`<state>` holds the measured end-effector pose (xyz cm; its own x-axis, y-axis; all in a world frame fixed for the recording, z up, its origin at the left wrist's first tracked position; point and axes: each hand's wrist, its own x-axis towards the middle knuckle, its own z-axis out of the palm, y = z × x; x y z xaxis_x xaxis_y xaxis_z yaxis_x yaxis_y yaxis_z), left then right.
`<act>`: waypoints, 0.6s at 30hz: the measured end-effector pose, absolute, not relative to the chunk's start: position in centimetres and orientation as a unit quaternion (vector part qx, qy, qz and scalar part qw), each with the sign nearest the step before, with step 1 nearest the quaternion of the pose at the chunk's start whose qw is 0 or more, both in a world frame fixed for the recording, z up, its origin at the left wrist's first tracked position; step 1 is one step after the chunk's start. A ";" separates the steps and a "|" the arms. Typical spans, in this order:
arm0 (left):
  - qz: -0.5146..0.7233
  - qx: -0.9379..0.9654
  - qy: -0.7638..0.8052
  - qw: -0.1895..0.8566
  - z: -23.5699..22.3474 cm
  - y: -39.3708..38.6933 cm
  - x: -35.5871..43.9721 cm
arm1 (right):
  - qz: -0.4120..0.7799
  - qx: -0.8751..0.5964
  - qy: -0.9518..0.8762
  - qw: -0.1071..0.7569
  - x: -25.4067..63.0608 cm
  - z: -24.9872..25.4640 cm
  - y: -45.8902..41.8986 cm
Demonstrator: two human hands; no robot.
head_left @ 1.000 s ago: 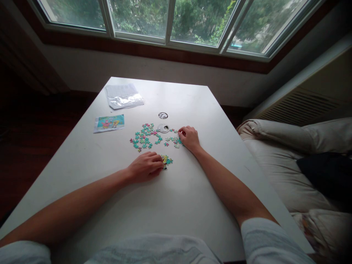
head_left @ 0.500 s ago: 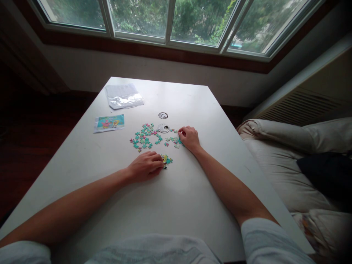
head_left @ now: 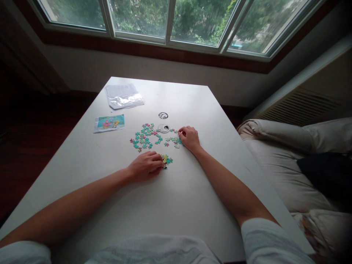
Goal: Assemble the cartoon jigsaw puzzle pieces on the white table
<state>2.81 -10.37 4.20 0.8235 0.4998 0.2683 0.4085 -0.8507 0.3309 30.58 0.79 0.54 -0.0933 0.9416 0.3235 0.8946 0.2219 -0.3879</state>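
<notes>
Left hand (head_left: pixel 147 166): curled palm-down, fingertips brought to the nearest pieces; whether one is pinched cannot be told, the tips being hidden.
Right hand (head_left: pixel 189 137): thumb and forefinger bent toward each other; whether anything is held between them cannot be made out.
Yellow-and-teal jigsaw cluster (head_left: pixel 168 160): partly covered by the left fingers (whether its pieces are interlocked is too small to tell); best steadied with light, flat pressure, so that no edge is lifted.
Small jigsaw group (head_left: pixel 175 139): reached at its right edge by the right fingertips; pieces are best picked singly, by their rims, with neighbours left undisturbed.
Larger jigsaw spread (head_left: pixel 143 138): scattered beyond the left hand; sleeve and wrist are best kept off it.
Cartoon picture sheet (head_left: pixel 109 123): laid face up, well apart on the left, where colours can be checked against it.
</notes>
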 end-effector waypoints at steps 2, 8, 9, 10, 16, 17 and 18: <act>0.177 0.945 0.242 0.130 4.2 -10.3 2.8 | 0.046 -0.621 -0.738 0.260 30.6 0.5 0.8; 0.182 0.941 0.254 0.128 4.1 -10.2 2.8 | 0.047 -0.621 -0.739 0.257 30.6 0.6 0.8; 0.181 0.940 0.260 0.124 4.2 -10.2 2.8 | 0.046 -0.620 -0.739 0.260 30.5 0.5 0.8; 0.179 0.939 0.267 0.119 4.2 -10.2 2.8 | 0.045 -0.619 -0.739 0.262 30.5 0.5 0.8; 0.174 0.926 0.319 0.101 4.5 -9.9 2.7 | 0.048 -0.624 -0.735 0.261 30.5 0.8 0.7; 0.176 0.924 0.325 0.100 4.5 -9.9 2.6 | 0.049 -0.626 -0.734 0.258 30.5 0.8 0.7; 0.177 0.923 0.328 0.098 4.5 -9.9 2.6 | 0.050 -0.628 -0.733 0.256 30.5 0.9 0.7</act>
